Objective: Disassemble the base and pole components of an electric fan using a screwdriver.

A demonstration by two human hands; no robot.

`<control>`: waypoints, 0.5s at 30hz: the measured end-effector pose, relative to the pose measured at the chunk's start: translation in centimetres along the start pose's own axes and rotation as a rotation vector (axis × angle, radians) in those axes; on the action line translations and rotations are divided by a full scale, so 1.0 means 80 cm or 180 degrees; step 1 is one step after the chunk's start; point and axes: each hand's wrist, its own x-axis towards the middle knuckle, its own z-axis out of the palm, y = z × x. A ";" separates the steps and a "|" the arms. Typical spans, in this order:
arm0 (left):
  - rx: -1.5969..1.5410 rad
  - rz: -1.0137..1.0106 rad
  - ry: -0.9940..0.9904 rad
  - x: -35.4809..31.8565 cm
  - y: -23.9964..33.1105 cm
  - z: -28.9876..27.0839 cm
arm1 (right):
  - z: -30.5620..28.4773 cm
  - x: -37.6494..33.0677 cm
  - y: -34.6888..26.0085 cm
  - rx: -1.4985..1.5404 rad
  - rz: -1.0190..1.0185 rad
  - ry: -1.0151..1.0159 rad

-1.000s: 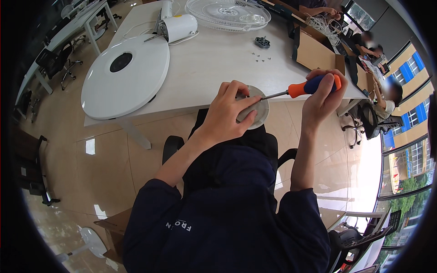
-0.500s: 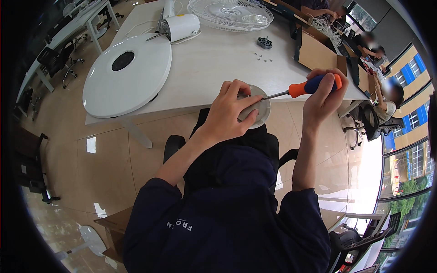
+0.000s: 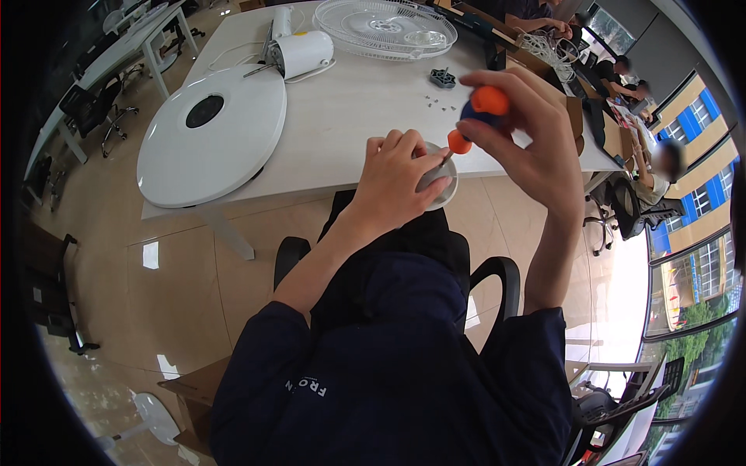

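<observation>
Swung more upright, the screwdriver (image 3: 459, 141) sits in the curled right grip (image 3: 536, 136), left grip (image 3: 395, 172) clasping a grey disc (image 3: 449, 189).

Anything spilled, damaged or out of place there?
Nothing looks spilled or plainly damaged. Slightly untidy: tiny screws lie scattered loose on the table near the dark grey knob-like part, with no dish around them. The left hand partly covers the round grey piece, so I can't vouch for all of it.
</observation>
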 end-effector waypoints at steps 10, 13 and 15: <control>-0.0263 0.0203 -0.0600 0.023 0.009 0.024 | -0.007 0.006 0.022 -0.0028 -0.0056 -0.0202; 0.0007 0.0244 -0.0473 0.024 0.010 0.021 | -0.005 -0.002 0.018 0.0027 -0.0135 0.0024; 0.0098 0.0123 -0.0464 0.028 0.015 0.016 | -0.004 -0.005 0.018 0.0061 -0.0121 0.0138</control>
